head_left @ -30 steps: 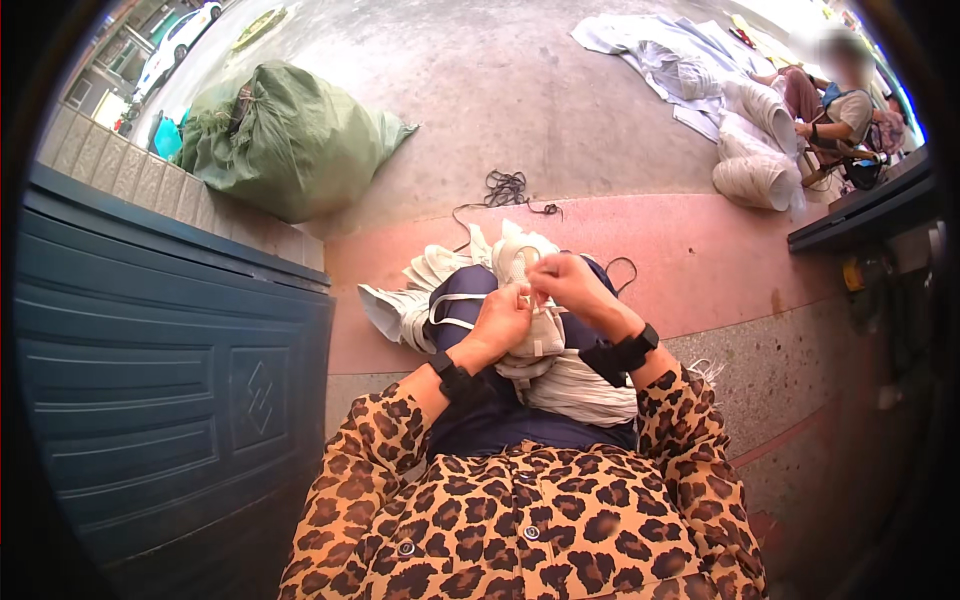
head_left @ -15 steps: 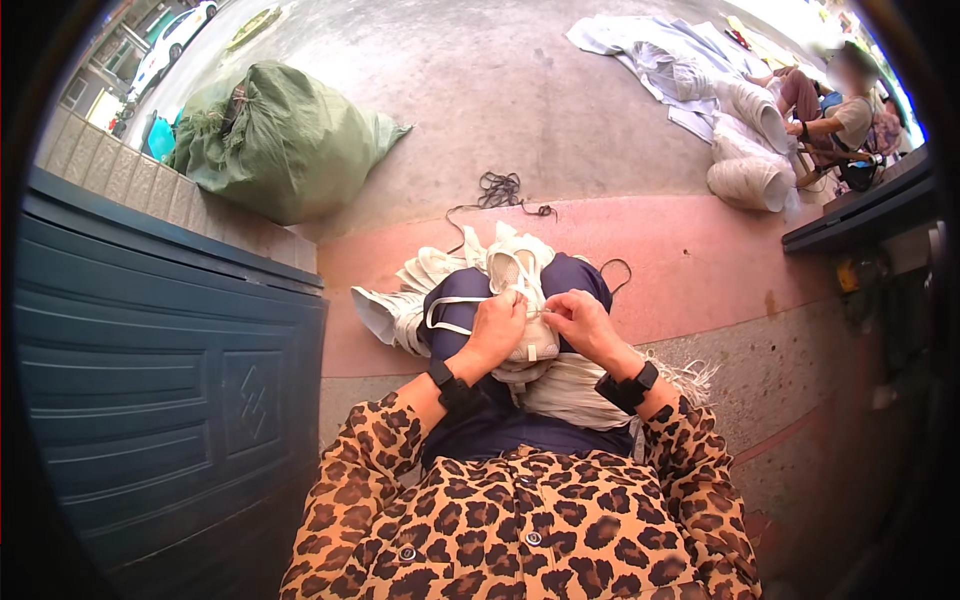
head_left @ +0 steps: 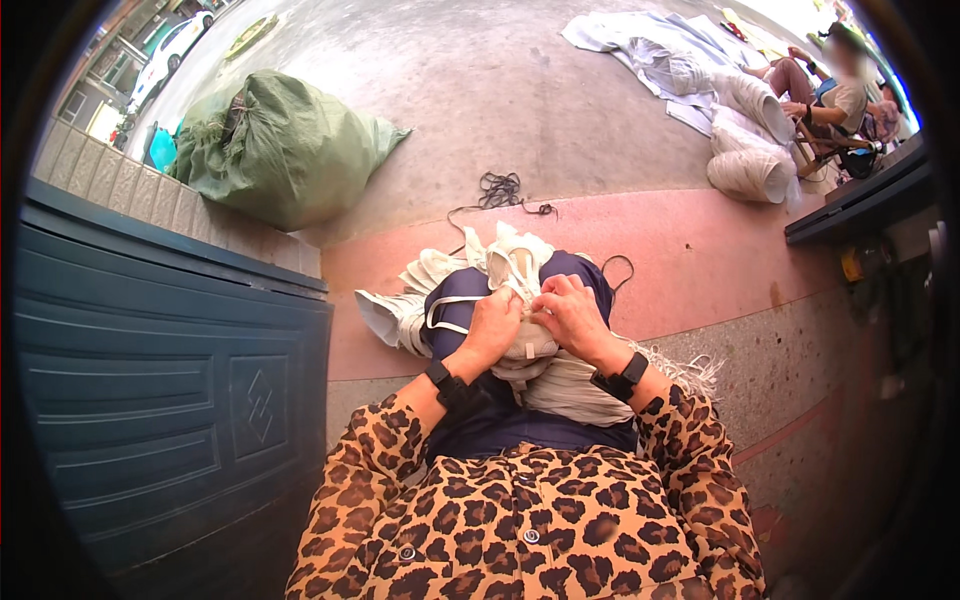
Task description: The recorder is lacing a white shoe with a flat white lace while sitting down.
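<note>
Brought nearer the left hand [head_left: 493, 325], the right hand [head_left: 572, 312] is held over the pale shoe [head_left: 533, 345]; both hands' fingers are curled nearly together, their hold indiscernible.

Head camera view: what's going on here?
A seated person has a pale shoe in their lap. The left hand grips its left side; the right hand is at its other side, fingers bent, though what they pinch is hidden. A white lace loops out left of the left hand. A bundle of pale strands lies across the lap.
</note>
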`<state>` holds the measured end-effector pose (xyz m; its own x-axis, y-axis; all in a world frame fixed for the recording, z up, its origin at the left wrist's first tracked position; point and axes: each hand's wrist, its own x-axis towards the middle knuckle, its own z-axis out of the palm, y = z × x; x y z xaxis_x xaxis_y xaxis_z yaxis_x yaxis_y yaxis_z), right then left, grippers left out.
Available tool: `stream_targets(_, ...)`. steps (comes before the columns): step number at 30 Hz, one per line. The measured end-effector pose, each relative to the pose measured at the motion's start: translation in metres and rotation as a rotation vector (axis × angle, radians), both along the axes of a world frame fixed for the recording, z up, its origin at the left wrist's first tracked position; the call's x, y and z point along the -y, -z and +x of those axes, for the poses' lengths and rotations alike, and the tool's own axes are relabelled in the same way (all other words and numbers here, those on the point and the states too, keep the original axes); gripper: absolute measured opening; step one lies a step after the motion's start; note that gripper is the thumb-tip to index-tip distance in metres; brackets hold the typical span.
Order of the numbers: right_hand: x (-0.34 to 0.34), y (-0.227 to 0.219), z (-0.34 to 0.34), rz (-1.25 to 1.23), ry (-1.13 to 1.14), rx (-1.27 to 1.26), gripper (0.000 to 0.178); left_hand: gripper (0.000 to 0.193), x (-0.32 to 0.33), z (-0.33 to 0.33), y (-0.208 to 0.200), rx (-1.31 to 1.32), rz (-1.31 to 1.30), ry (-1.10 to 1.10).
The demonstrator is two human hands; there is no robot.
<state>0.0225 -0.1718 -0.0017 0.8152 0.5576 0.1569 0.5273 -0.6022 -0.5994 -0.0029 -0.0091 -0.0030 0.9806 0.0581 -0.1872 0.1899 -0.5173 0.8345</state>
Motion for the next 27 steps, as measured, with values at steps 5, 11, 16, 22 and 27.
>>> stream_targets(5,0.001,0.007,0.010,-0.116,-0.083,-0.102,0.014,0.024,0.001,0.000,0.000,-0.018,0.024,0.009)
stream_targets(11,0.056,0.004,0.014,0.412,0.217,-0.660,0.020,0.014,-0.064,0.002,0.009,-0.205,-0.561,-0.355)
stream_targets(16,0.274,-0.043,0.001,1.953,0.466,-0.758,0.018,0.013,-0.260,-0.013,-0.037,0.070,-1.147,-0.834)
stream_targets(22,0.383,-0.048,-0.055,2.170,0.615,-0.671,0.012,0.011,-0.378,-0.055,-0.102,0.290,-1.158,-0.883)
stream_targets(27,0.262,-0.018,-0.010,1.346,1.084,-0.657,0.022,0.013,-0.240,-0.005,-0.070,-0.057,-0.705,-0.704)
